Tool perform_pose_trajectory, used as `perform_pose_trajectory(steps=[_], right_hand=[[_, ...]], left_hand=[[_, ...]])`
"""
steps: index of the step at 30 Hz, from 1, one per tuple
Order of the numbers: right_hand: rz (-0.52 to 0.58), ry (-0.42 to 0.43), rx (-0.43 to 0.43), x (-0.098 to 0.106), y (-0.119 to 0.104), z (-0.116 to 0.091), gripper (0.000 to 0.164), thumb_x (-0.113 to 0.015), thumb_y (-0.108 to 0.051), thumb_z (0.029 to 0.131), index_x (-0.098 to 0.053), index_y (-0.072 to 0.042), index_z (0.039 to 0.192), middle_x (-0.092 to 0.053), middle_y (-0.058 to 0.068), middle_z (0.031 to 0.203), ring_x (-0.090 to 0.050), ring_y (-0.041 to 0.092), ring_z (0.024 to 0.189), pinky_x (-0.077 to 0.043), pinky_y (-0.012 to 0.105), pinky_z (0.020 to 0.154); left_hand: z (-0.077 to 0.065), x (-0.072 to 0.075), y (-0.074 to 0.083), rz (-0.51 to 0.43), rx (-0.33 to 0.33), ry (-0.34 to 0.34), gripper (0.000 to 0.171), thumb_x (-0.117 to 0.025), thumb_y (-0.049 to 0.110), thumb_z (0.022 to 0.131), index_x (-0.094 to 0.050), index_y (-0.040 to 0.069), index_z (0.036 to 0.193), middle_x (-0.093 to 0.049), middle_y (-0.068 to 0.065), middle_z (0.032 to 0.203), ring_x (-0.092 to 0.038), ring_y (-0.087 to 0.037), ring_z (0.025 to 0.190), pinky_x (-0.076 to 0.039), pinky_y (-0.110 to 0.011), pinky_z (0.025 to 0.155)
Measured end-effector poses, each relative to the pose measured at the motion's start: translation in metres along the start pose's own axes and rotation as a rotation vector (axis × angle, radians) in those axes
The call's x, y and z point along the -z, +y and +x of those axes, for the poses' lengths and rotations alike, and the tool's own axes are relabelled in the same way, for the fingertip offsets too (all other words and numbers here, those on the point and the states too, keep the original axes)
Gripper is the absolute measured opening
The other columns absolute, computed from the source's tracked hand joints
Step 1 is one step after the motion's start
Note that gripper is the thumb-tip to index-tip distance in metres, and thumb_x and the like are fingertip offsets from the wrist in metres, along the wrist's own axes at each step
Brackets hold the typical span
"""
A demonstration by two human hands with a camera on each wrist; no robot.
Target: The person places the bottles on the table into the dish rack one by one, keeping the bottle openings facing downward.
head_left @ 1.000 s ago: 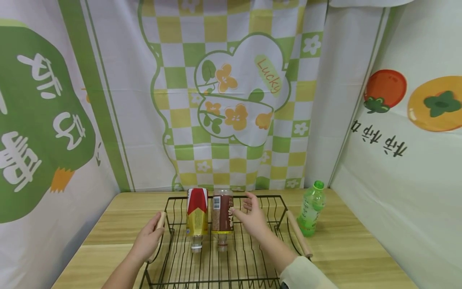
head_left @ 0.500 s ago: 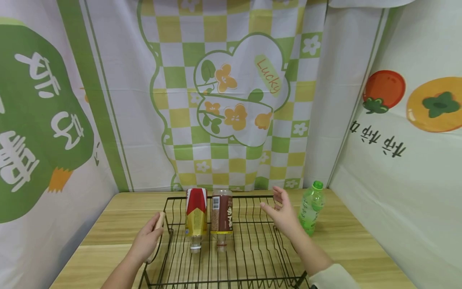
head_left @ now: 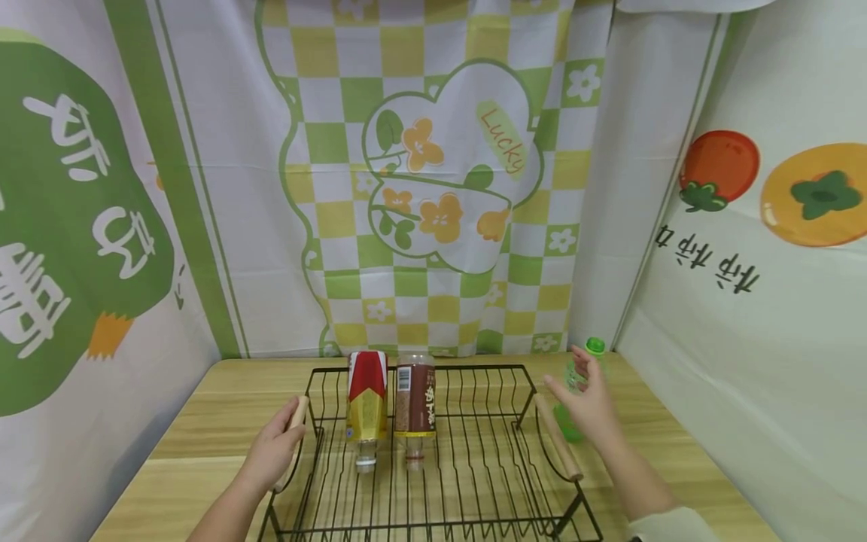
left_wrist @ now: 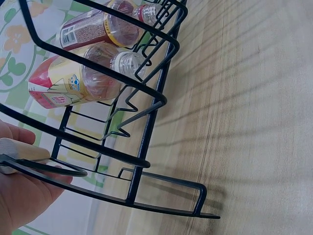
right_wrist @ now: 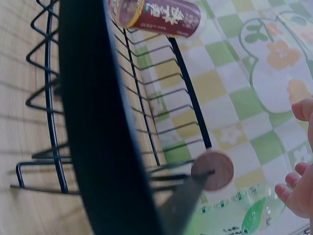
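Observation:
My left hand [head_left: 271, 446] grips the left wooden handle [head_left: 299, 412] of a black wire dish rack [head_left: 474, 367]. At the right, my right hand [head_left: 591, 403] is in front of a green plastic bottle [head_left: 567, 424], hiding part of it; fingers and thumb are apart, and whether they touch the bottle I cannot tell. The green bottle stands upright on the table, outside the rack; the right wrist view also shows its label. Inside the rack, a red-and-gold bottle [head_left: 368, 397] and a brown-labelled bottle [head_left: 416, 396] are side by side, capped necks toward me.
The rack's right wooden handle [head_left: 558, 438] lies just left of my right forearm. A wooden table [head_left: 196, 421] carries everything. Printed cloth [head_left: 406, 316] hangs behind the table and at both sides.
My right hand has moved right, away from the brown-labelled bottle and across the rack to the green bottle. My left hand has stayed on the handle.

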State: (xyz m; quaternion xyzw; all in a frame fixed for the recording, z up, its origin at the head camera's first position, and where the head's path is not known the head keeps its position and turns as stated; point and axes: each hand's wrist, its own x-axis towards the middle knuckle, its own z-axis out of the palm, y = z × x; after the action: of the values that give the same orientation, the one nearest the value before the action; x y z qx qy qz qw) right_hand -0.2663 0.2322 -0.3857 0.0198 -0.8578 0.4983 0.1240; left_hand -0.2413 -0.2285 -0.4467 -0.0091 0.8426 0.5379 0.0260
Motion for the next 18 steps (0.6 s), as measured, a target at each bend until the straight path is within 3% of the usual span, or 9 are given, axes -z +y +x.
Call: perform_pose_trajectory(steps=[10,18], right_hand=[[-0.050,0.122,-0.005,0.018,0.021,0.005,0.083,-0.066,-0.021,0.093,-0.014,0.003,0.153,-0.023,0.034,0.153,-0.025,0.050,0.141,-0.026,0.060,0.116],[-0.113,0.157,-0.089,0.023,0.040,0.011,0.090,-0.067,-0.029,0.092,-0.010,-0.002,0.156,-0.021,0.030,0.157,-0.024,0.049,0.143,-0.026,0.064,0.113]], left_hand=[[0.000,-0.001,0.001,0.010,-0.003,0.013,0.062,-0.037,0.014,0.104,-0.008,-0.001,0.156,-0.008,-0.030,0.161,-0.013,-0.047,0.147,-0.020,-0.063,0.117],[0.001,0.000,-0.001,0.013,-0.007,0.015,0.062,-0.038,0.015,0.104,-0.008,-0.002,0.156,-0.008,-0.030,0.161,-0.013,-0.047,0.147,-0.020,-0.062,0.117]])
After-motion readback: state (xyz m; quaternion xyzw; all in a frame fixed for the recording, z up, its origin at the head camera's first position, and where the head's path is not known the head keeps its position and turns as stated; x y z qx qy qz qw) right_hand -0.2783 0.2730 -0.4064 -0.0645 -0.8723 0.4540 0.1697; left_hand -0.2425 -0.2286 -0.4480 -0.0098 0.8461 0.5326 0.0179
